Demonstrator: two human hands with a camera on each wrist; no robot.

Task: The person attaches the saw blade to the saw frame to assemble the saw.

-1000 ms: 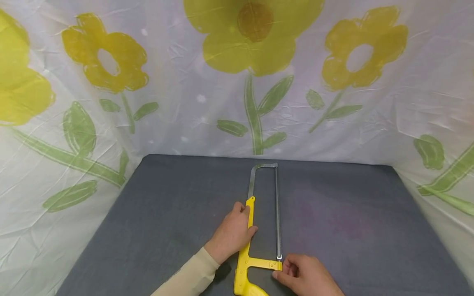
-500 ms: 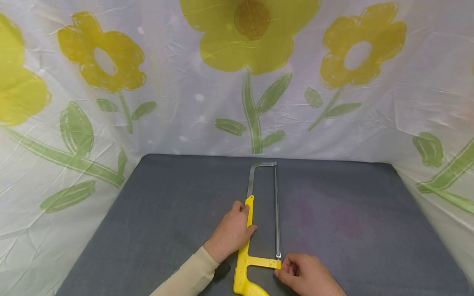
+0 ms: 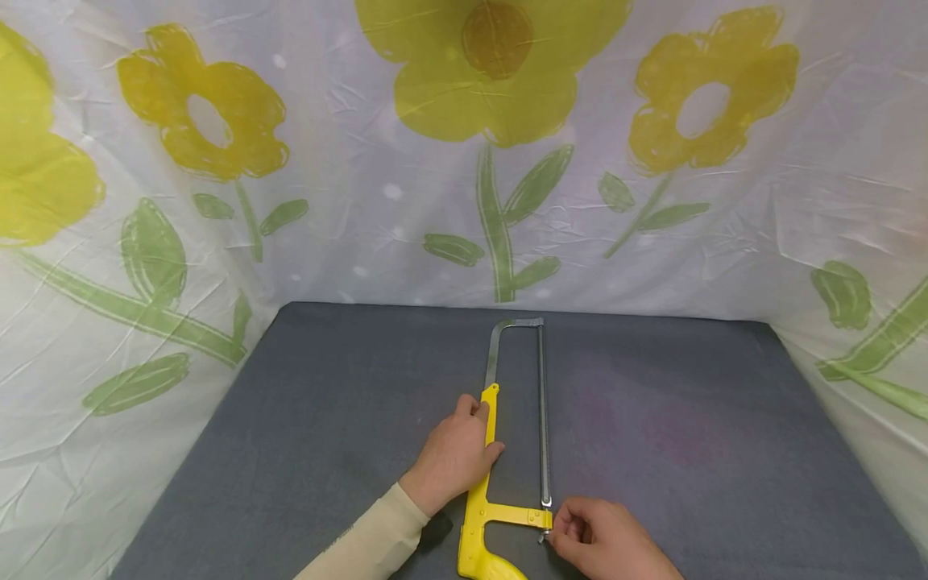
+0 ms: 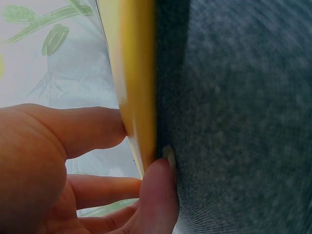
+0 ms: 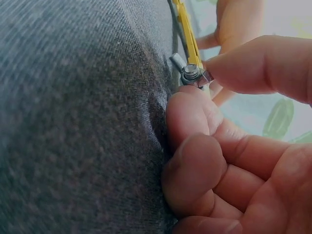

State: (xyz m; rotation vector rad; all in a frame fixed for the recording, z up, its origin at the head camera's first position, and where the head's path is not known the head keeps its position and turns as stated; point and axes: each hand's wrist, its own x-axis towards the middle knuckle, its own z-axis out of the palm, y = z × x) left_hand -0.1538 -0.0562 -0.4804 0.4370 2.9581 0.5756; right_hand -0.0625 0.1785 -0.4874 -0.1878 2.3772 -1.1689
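Note:
A hacksaw (image 3: 474, 515) with a yellow handle and a silver front bow lies lengthwise on the dark grey cloth, its blade (image 3: 543, 411) on the right. My left hand (image 3: 451, 459) grips the yellow back of the frame, thumb on the inner side and fingertips on the outer edge; the left wrist view shows this yellow bar (image 4: 139, 73) close up. At the near end of the blade sits a metal wing nut (image 5: 190, 74) on a threaded stud. My right hand (image 3: 609, 538) has thumb and curled index finger at one wing of it.
Dark grey cloth (image 3: 326, 403) covers the table around the saw. A white curtain (image 3: 348, 201) printed with yellow flowers stands behind and along both sides. A dark shadowed patch (image 3: 435, 529) shows beside the left wrist.
My right thumb and fingers have shifted slightly right, and the wing nut now shows below the yellow arm in the head view. The left hand and saw stay in place.

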